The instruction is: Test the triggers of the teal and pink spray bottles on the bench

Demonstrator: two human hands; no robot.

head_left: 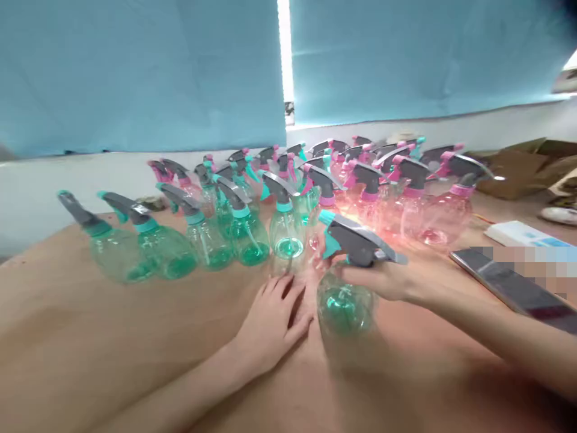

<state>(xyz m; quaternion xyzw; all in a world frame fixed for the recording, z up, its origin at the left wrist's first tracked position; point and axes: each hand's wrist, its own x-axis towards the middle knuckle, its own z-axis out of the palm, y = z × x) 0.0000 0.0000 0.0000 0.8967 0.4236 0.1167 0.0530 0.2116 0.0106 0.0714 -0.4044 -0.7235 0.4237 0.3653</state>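
My right hand [378, 278] is wrapped round the neck of a green spray bottle [346, 310] with a grey and turquoise trigger head. This bottle is in front of the others, tilted slightly; whether its base touches the table I cannot tell. My left hand [277, 316] lies flat on the table with its fingers spread, to the left of that bottle and holding nothing. Just beyond its fingertips stands another green spray bottle [287, 234]. Further green spray bottles [167, 249] form a row to the left, and pink spray bottles [446, 213] stand to the right.
Several more spray bottles crowd the back of the wooden table [180, 337]. A dark phone [505, 282] lies at the right, near a white and blue box [525, 233]. Behind it is a brown cardboard box [514, 168]. Blue curtains [144, 72] hang over the far wall.
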